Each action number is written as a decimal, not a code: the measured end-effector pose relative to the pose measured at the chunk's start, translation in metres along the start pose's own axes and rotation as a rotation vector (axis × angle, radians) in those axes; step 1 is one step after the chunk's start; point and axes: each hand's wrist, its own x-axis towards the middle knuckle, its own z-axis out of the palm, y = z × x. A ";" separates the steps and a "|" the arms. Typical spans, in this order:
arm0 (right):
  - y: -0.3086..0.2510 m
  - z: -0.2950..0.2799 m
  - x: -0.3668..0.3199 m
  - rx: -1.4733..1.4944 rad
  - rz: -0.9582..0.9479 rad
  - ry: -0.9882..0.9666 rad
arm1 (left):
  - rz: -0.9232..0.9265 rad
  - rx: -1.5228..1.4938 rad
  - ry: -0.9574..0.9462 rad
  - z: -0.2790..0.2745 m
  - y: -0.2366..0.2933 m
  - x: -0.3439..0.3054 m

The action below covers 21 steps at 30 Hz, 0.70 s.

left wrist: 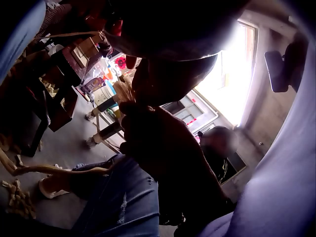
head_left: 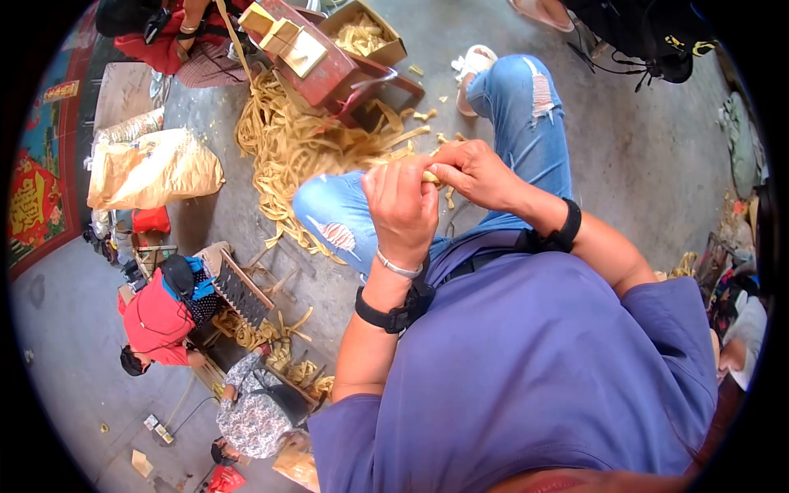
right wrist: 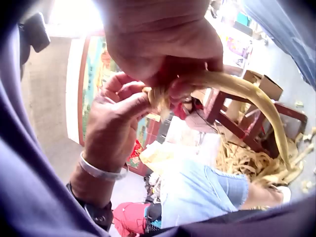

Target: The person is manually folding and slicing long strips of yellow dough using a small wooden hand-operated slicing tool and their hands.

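Note:
Both hands meet above the knees, holding a pale yellow, flat, ribbon-like strip (head_left: 430, 177). My left hand (head_left: 403, 205), with a bracelet at the wrist, grips it with curled fingers. The right hand (head_left: 477, 174) pinches it close by, fingers bent. In the right wrist view the strip (right wrist: 256, 96) arcs out from beneath the near right hand (right wrist: 160, 42) and hangs down. A folded or knotted part shows between the fingertips of the left hand (right wrist: 116, 116). The left wrist view is dark, with the right hand (left wrist: 160, 140) in silhouette.
A tangled heap of similar strips (head_left: 283, 156) lies on the floor ahead, beside a red wooden bench (head_left: 308, 62). A cardboard box (head_left: 390, 53) holds short pieces. To the left are a brown paper bag (head_left: 156, 172) and people in red (head_left: 160, 316) and patterned (head_left: 255, 411) tops.

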 end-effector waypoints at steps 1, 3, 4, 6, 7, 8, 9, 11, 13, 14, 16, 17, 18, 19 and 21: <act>0.000 -0.003 0.000 -0.093 -0.088 -0.058 | 0.018 -0.011 0.014 0.002 -0.001 -0.002; -0.005 -0.011 -0.002 -0.011 0.064 -0.157 | 0.022 -0.008 -0.064 0.001 -0.003 -0.007; -0.007 -0.013 -0.003 0.055 0.153 -0.187 | 0.025 -0.004 -0.101 0.000 -0.004 -0.009; -0.005 -0.014 -0.005 0.217 0.255 -0.179 | 0.029 0.042 -0.102 -0.002 -0.005 -0.008; -0.003 -0.013 -0.007 0.312 0.266 -0.141 | 0.032 0.065 -0.101 -0.002 -0.004 -0.007; 0.000 -0.013 -0.007 0.408 0.277 -0.102 | 0.010 0.069 -0.088 -0.003 -0.004 -0.007; 0.001 -0.013 -0.007 0.391 0.256 -0.100 | -0.013 0.074 -0.076 -0.003 -0.004 -0.006; 0.003 -0.013 -0.009 0.357 0.219 -0.091 | -0.043 0.070 -0.070 -0.003 -0.003 -0.007; 0.000 -0.015 -0.009 0.230 0.175 -0.090 | -0.057 0.055 -0.076 -0.002 -0.002 -0.003; -0.001 -0.015 -0.009 0.167 0.154 -0.090 | -0.034 0.073 -0.075 -0.001 0.000 -0.003; 0.002 -0.015 -0.010 -0.081 0.019 -0.088 | 0.013 0.107 -0.078 0.001 0.004 -0.002; 0.003 -0.015 -0.010 -0.204 -0.046 -0.085 | -0.012 0.088 -0.086 0.001 0.005 -0.001; 0.001 -0.018 -0.011 -0.229 -0.052 -0.078 | -0.040 0.068 -0.091 0.001 0.007 -0.001; 0.001 -0.018 -0.013 -0.135 -0.014 -0.062 | -0.067 0.050 -0.095 0.000 0.009 -0.001; 0.002 -0.016 -0.016 0.053 0.059 -0.030 | -0.349 -0.119 -0.156 0.001 0.013 -0.002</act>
